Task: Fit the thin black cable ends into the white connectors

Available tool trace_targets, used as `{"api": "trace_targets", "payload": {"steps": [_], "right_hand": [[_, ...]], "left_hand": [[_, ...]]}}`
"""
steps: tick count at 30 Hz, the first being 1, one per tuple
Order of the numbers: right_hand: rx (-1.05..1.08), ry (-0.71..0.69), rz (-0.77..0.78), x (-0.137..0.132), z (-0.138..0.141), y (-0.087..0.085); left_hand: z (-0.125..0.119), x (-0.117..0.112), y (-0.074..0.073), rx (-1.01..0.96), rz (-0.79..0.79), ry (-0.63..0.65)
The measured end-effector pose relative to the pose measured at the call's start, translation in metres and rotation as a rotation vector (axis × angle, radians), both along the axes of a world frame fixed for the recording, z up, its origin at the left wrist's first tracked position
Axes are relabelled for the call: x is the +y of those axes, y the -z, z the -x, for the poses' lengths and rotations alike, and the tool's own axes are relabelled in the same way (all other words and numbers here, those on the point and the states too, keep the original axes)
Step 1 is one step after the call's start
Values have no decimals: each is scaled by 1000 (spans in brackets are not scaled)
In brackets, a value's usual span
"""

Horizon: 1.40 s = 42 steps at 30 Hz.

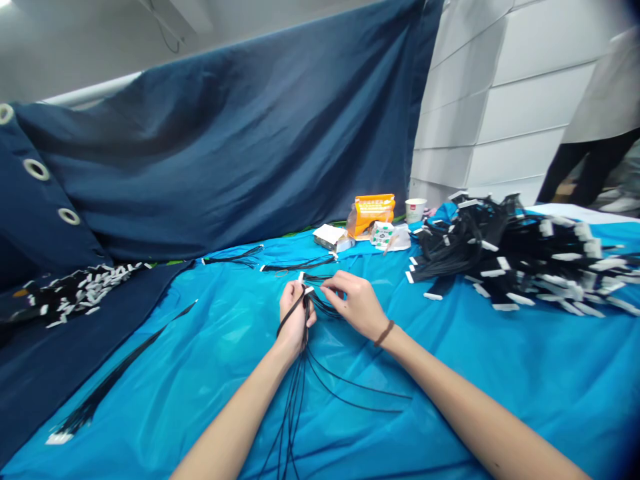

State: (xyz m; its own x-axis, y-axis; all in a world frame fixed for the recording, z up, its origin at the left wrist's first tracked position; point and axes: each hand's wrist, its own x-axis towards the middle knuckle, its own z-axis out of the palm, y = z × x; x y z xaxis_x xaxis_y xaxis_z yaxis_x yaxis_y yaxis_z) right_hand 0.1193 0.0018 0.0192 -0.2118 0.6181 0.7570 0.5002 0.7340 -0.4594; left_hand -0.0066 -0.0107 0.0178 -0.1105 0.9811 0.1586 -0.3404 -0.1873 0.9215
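My left hand [295, 313] is closed round a bundle of thin black wires [296, 387] with a white connector [309, 291] at the top. The loose wire ends hang down between my forearms, and two strands curve off to the right. Just right of the connector, my right hand [357, 303] is pinched at the wires; its fingertips seem to hold a black wire, though the exact grip is small to see. Behind my hands, another white-ended wire bundle [320, 277] lies on the blue sheet [220, 373].
A big heap of black cables with white connectors [500, 247] lies on the right, a smaller heap [85, 290] on the left. One long bundle [120, 373] lies at left. At the back stand an orange bag [373, 210], a small box [333, 237] and a paper cup [415, 210]. A person [595, 127] stands at far right.
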Motion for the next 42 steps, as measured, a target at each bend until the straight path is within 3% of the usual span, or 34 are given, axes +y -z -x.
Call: {"api": "trace_targets", "payload": {"steps": [42], "right_hand": [[-21, 47, 51, -5, 2, -4]], "left_hand": [[0, 3, 4, 96, 20, 16]]}}
